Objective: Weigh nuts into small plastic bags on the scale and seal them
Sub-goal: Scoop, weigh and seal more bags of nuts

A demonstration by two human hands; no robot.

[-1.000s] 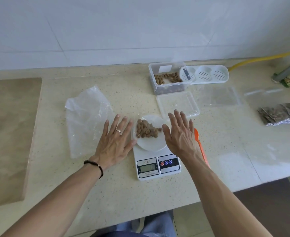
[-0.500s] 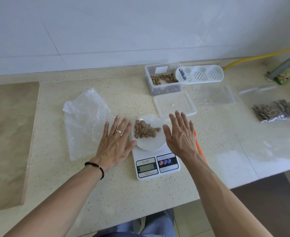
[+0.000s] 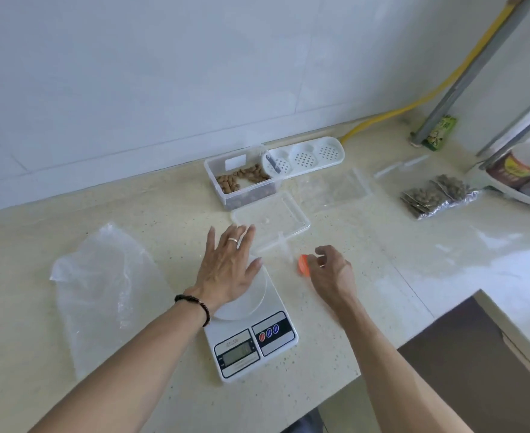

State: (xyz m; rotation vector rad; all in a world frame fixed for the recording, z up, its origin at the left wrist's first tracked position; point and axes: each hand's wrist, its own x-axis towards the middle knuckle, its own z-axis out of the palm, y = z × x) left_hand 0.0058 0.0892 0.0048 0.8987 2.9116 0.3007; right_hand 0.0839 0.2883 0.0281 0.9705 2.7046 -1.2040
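Left hand (image 3: 227,270) flat, fingers spread — right hand (image 3: 329,271) curled, seemingly pinching, both forearms outstretched.

White scale (image 3: 251,332) on counter; nuts (image 3: 241,179) in clear tub behind.

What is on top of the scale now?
The left hand lies flat over the white plate on the scale. Any nuts under the hand are hidden.

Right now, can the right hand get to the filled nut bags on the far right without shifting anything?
Probably yes. The right hand grips an orange tool, so it is occupied, but the counter between it and the filled nut bags shows only a flat clear bag off to the side.
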